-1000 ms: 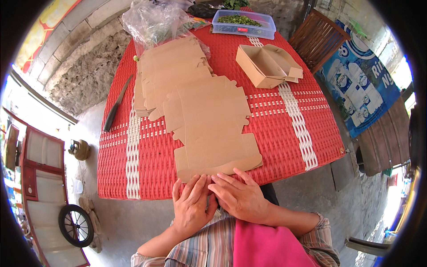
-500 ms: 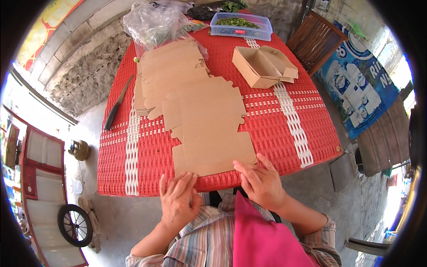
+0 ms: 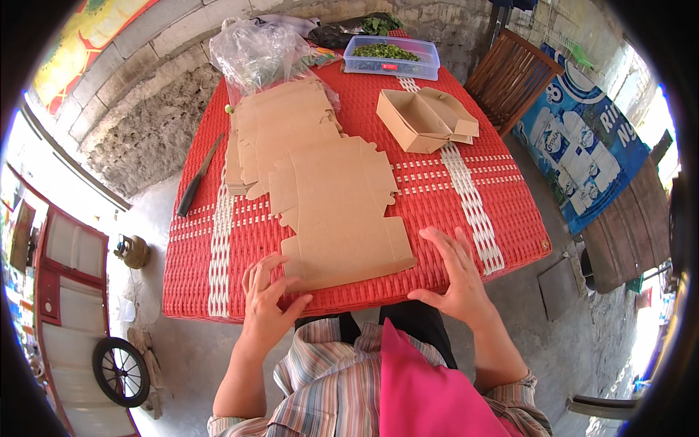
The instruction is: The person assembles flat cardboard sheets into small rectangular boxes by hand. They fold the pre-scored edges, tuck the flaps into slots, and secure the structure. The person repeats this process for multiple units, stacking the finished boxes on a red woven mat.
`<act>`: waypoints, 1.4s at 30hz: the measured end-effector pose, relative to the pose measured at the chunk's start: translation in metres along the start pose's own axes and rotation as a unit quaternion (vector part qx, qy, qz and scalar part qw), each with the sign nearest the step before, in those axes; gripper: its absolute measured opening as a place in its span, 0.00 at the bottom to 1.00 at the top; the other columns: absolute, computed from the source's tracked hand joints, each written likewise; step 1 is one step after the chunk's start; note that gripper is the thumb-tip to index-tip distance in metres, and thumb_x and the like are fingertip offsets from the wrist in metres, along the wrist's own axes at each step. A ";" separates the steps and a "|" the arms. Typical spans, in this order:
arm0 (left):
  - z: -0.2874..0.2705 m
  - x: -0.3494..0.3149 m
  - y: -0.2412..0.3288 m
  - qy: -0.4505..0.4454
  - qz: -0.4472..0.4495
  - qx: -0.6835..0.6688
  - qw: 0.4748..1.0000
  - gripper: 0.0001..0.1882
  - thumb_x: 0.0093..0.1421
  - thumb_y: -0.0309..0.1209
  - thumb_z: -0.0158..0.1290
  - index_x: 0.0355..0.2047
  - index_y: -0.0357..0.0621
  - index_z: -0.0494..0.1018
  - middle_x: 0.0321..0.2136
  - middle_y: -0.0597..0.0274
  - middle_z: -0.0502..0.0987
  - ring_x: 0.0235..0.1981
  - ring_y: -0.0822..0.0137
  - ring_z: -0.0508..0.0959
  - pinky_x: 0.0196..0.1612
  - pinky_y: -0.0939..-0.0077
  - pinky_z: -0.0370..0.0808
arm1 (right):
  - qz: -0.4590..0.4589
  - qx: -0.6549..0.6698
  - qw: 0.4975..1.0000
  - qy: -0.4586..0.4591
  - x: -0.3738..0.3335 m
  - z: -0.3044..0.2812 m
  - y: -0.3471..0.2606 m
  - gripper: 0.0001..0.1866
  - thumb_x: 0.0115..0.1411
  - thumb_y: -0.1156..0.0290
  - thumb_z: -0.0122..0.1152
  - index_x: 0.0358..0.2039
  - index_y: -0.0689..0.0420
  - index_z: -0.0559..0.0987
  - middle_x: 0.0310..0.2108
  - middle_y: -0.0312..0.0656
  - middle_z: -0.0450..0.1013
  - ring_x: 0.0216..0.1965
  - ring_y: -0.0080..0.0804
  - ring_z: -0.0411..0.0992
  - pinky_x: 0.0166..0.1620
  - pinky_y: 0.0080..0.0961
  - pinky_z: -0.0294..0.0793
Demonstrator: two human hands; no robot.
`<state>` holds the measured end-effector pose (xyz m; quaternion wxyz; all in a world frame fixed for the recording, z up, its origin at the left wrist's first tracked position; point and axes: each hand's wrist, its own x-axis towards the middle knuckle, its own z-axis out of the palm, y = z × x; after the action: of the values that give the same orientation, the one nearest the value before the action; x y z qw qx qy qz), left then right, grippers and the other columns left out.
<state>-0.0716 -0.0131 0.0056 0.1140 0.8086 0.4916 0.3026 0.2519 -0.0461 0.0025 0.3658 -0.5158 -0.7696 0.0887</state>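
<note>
A flat, unfolded brown cardboard box blank (image 3: 338,211) lies in front of me, its near flap close to the table's front edge. My left hand (image 3: 269,295) is at the blank's near left corner, fingers apart and thumb pointing inward. It holds nothing; whether a fingertip touches the cardboard I cannot tell. Off the near right corner, my right hand (image 3: 457,277) is spread above the table, thumb toward the blank. Behind and to the left, partly under the blank's far end, lies a stack of similar flat box blanks (image 3: 280,120). A folded, open cardboard box (image 3: 415,120) stands at the far right.
The red woven table (image 3: 437,211) has white bands. A dark-handled knife (image 3: 198,178) lies along its left side. At the back are a clear plastic bag (image 3: 255,54) and a blue-tinted container (image 3: 393,62) of chopped greens. A wooden chair (image 3: 513,76) stands beyond the right edge.
Both hands have moved apart and away from the blank's near edge, the left outward to its left corner, the right outward and farther forward. The near flap now tilts up slightly.
</note>
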 end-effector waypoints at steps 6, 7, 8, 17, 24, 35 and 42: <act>-0.010 -0.022 -0.011 -0.100 0.158 -0.111 0.976 0.10 0.49 0.25 0.64 0.32 0.46 0.76 0.44 0.64 0.81 0.57 0.57 0.74 0.68 0.52 0.51 | -0.019 -0.028 0.984 -0.174 0.001 -0.020 0.001 0.44 0.46 0.59 0.73 0.65 0.45 0.65 0.65 0.34 0.63 0.68 0.36 0.56 0.70 0.54 0.39; -0.012 -0.029 -0.010 -0.119 0.165 -0.128 0.971 0.11 0.49 0.26 0.65 0.33 0.47 0.76 0.46 0.64 0.81 0.58 0.58 0.74 0.68 0.52 0.51 | -0.031 -0.043 0.976 -0.213 -0.001 -0.020 0.001 0.42 0.46 0.62 0.73 0.64 0.42 0.67 0.65 0.32 0.63 0.69 0.35 0.56 0.70 0.55 0.39; -0.014 -0.036 -0.008 -0.139 0.171 -0.144 0.965 0.12 0.49 0.27 0.65 0.33 0.48 0.76 0.47 0.64 0.80 0.59 0.59 0.73 0.68 0.52 0.52 | -0.044 -0.039 0.972 -0.226 -0.004 -0.020 0.003 0.39 0.47 0.64 0.72 0.62 0.40 0.69 0.64 0.31 0.64 0.68 0.34 0.57 0.70 0.55 0.38; -0.028 -0.024 -0.002 -0.266 0.126 -0.037 0.955 0.29 0.43 0.33 0.67 0.50 0.52 0.76 0.57 0.64 0.73 0.64 0.61 0.67 0.68 0.50 0.50 | -0.056 0.082 0.974 -0.203 -0.015 -0.013 0.002 0.23 0.51 0.73 0.66 0.49 0.43 0.80 0.53 0.31 0.76 0.62 0.31 0.67 0.69 0.55 0.41; 0.025 -0.020 0.003 -0.040 -0.156 -0.299 0.941 0.29 0.53 0.22 0.63 0.55 0.40 0.68 0.41 0.55 0.81 0.49 0.62 0.78 0.56 0.68 0.69 | 0.189 0.209 0.959 0.004 -0.024 0.021 0.000 0.26 0.53 0.69 0.70 0.53 0.54 0.75 0.33 0.35 0.80 0.50 0.35 0.72 0.65 0.45 0.52; 0.030 0.005 0.030 0.046 -0.169 -0.231 0.957 0.49 0.54 0.16 0.59 0.70 0.43 0.42 0.37 0.58 0.80 0.31 0.73 0.76 0.35 0.80 0.73 | 0.151 0.010 0.982 0.115 -0.009 0.035 -0.020 0.36 0.52 0.74 0.69 0.62 0.54 0.67 0.23 0.30 0.63 0.28 0.24 0.65 0.57 0.36 0.59; 0.020 0.011 0.027 0.006 -0.181 -0.287 0.941 0.35 0.58 0.20 0.56 0.64 0.37 0.53 0.31 0.61 0.80 0.25 0.75 0.74 0.31 0.81 0.71 | 0.143 0.010 0.988 0.054 0.003 0.023 -0.026 0.20 0.58 0.74 0.61 0.52 0.54 0.76 0.25 0.34 0.67 0.30 0.28 0.67 0.58 0.34 0.58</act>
<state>-0.0362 -0.0145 0.0073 0.3914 0.6367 0.5227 0.4101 0.2170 -0.0499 0.0007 0.3951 -0.6208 -0.6665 0.1194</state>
